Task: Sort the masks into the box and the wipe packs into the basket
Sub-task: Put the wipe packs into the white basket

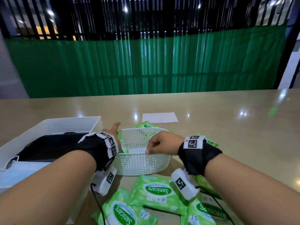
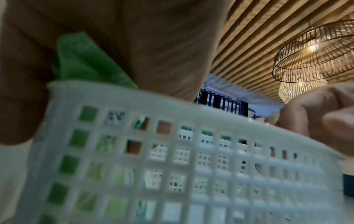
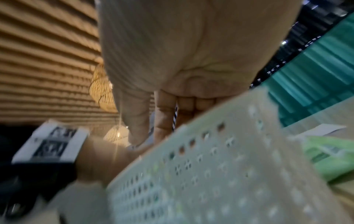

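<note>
Left hand (image 1: 113, 129): holding a green wipe pack (image 2: 86, 60) over the basket's left rim.
Right hand (image 1: 159, 143): pinching the basket (image 1: 142, 163) near rim.
Box (image 1: 53, 124): left, black masks (image 1: 53, 146) inside.
Loose packs (image 1: 155, 192): on table (nearest edge).

The head view looks forward and down from above the bench (image 1: 211, 120), taking in both forearms, the white basket (image 1: 139, 164) at centre and a green curtain (image 1: 146, 65) behind the bench's far edge. The left wrist view sits very close to the basket (image 2: 191, 174), low beside its mesh wall, and tilts upward past the left hand (image 2: 134, 45) to a slatted ceiling (image 2: 258, 37) and wicker lamps (image 2: 316, 50). The right wrist view is equally close, angled up along the right hand (image 3: 191, 53), with the basket (image 3: 220, 181) lower right. All three views share the basket; both wrist views share the ceiling and lamps
</note>
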Tool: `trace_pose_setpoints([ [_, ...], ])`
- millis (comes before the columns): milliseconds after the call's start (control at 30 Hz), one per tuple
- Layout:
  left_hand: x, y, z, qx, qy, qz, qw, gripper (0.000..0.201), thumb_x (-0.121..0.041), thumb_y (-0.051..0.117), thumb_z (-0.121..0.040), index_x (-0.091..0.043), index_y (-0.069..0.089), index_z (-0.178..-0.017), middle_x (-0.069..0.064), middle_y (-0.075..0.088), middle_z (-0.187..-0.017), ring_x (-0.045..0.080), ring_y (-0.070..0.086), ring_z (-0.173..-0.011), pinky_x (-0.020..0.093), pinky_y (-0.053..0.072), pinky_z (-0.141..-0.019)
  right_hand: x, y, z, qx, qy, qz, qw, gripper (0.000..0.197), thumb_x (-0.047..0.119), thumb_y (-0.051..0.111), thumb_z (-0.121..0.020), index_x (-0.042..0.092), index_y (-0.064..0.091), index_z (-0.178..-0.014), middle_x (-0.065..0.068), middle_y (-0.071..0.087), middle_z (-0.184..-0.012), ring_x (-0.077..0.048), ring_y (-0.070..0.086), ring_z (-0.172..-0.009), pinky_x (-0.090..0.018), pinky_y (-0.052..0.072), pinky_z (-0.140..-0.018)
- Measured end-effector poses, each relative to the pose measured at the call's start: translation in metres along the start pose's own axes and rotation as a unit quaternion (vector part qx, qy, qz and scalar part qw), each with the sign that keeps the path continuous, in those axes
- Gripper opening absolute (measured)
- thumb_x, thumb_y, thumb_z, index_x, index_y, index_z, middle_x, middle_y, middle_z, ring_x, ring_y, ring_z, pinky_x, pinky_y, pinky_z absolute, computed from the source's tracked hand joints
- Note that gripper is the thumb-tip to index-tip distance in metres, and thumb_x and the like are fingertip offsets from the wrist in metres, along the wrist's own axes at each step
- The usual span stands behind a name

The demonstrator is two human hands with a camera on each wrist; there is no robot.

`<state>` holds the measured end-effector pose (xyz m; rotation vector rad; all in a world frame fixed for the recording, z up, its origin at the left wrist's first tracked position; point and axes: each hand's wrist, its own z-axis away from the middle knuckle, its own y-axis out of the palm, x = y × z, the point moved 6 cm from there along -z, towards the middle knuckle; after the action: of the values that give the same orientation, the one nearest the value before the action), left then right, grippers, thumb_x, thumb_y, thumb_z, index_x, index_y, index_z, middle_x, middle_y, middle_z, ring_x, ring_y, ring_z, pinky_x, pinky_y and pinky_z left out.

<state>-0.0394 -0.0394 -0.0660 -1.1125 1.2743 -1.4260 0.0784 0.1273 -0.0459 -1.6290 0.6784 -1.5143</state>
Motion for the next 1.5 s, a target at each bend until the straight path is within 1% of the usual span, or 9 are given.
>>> trace_pose_setpoints([
  [133, 0.005, -0.002, 0.004, 0.007, 0.021, 0.007, 1.0, 0.068, -0.025, 0.057, -0.078, -0.03, 0.024, -0.138, 0.005, 0.055, -0.107, 0.022, 0.058, -0.087, 0.038, 0.054, -0.081, -0.042, -0.055, 0.036, -0.12, 0.055, -0.015, 0.991, 0.013, 0.032, 0.067, -0.086, 0.02, 0.069, -0.087, 0.003, 0.068, -0.088, -0.012, 0.061, -0.083, -0.02, 0.047, -0.075],
  [233, 0.009, -0.003, 0.003, 0.01, 0.021, 0.055, 0.998, 0.058, -0.026, 0.061, -0.078, -0.028, 0.032, -0.128, 0.002, 0.05, -0.085, 0.015, 0.053, -0.069, 0.027, 0.049, -0.062, -0.092, -0.071, 0.071, -0.069, 0.152, 0.1, 0.981, 0.008, 0.028, 0.066, -0.086, 0.026, 0.063, -0.092, 0.007, 0.063, -0.09, -0.01, 0.057, -0.085, -0.011, 0.039, -0.067],
  [467, 0.001, 0.002, -0.003, 0.013, -0.015, 0.158, 0.987, 0.052, -0.025, 0.059, -0.085, -0.027, 0.037, -0.131, 0.009, 0.054, -0.104, 0.026, 0.06, -0.079, 0.031, 0.054, -0.076, -0.144, -0.024, 0.125, 0.211, 0.261, 0.231, 0.913, 0.08, 0.049, 0.078, -0.07, 0.025, 0.039, -0.136, 0.007, 0.052, -0.129, -0.013, 0.052, -0.114, -0.025, 0.041, -0.094],
  [600, -0.003, 0.004, -0.002, -0.004, -0.015, 0.233, 0.972, 0.046, -0.022, 0.044, -0.094, -0.029, 0.036, -0.138, 0.013, 0.048, -0.107, 0.022, 0.051, -0.068, 0.026, 0.042, -0.055, -0.149, -0.008, 0.123, 0.244, 0.222, 0.237, 0.914, 0.132, 0.076, 0.076, -0.022, 0.022, 0.037, -0.135, 0.01, 0.046, -0.116, -0.013, 0.05, -0.114, -0.028, 0.043, -0.094],
  [700, -0.001, 0.009, 0.001, -0.022, -0.034, 0.299, 0.954, 0.045, -0.024, 0.038, -0.096, -0.034, 0.037, -0.139, 0.017, 0.042, -0.126, 0.03, 0.053, -0.085, 0.029, 0.043, -0.072, -0.151, -0.007, 0.125, 0.223, 0.236, 0.253, 0.911, 0.117, 0.052, 0.085, -0.053, 0.023, 0.02, -0.146, 0.006, 0.038, -0.124, -0.017, 0.045, -0.123, -0.036, 0.042, -0.101],
  [800, 0.001, 0.011, 0.0, -0.035, -0.037, 0.31, 0.949, 0.045, -0.026, 0.034, -0.096, -0.036, 0.037, -0.139, 0.019, 0.04, -0.127, 0.036, 0.054, -0.093, 0.033, 0.043, -0.087, -0.156, -0.01, 0.127, 0.204, 0.237, 0.254, 0.915, 0.113, 0.04, 0.087, -0.058, 0.024, 0.018, -0.145, 0.005, 0.038, -0.127, -0.018, 0.045, -0.123, -0.036, 0.044, -0.1],
  [1067, 0.002, 0.013, -0.001, -0.037, -0.032, 0.343, 0.938, 0.041, -0.025, 0.034, -0.097, -0.036, 0.041, -0.136, 0.013, 0.039, -0.104, 0.028, 0.052, -0.074, 0.031, 0.044, -0.076, -0.137, -0.05, 0.127, 0.064, 0.222, 0.14, 0.963, 0.076, 0.035, 0.077, -0.064, 0.025, 0.03, -0.123, 0.003, 0.062, -0.101, -0.008, 0.055, -0.066, -0.019, 0.046, -0.057],
  [1267, 0.002, 0.014, -0.001, -0.042, -0.031, 0.359, 0.932, 0.039, -0.027, 0.035, -0.097, -0.037, 0.044, -0.133, 0.013, 0.043, -0.101, 0.026, 0.052, -0.069, 0.029, 0.04, -0.067, -0.092, -0.106, 0.144, -0.04, 0.171, -0.144, 0.974, 0.07, 0.035, 0.067, -0.043, 0.029, 0.047, -0.111, -0.015, 0.059, -0.106, -0.021, 0.058, -0.082, -0.032, 0.049, -0.074],
  [1500, 0.002, 0.013, 0.002, -0.024, -0.042, 0.375, 0.926, 0.039, -0.022, 0.036, -0.097, -0.037, 0.045, -0.132, 0.013, 0.044, -0.106, 0.021, 0.049, -0.066, 0.026, 0.036, -0.054, -0.031, -0.07, 0.08, 0.01, 0.19, -0.358, 0.914, 0.051, 0.03, 0.051, -0.073, 0.006, 0.047, -0.118, -0.02, 0.052, -0.096, -0.033, 0.06, -0.068, -0.029, 0.048, -0.052],
])
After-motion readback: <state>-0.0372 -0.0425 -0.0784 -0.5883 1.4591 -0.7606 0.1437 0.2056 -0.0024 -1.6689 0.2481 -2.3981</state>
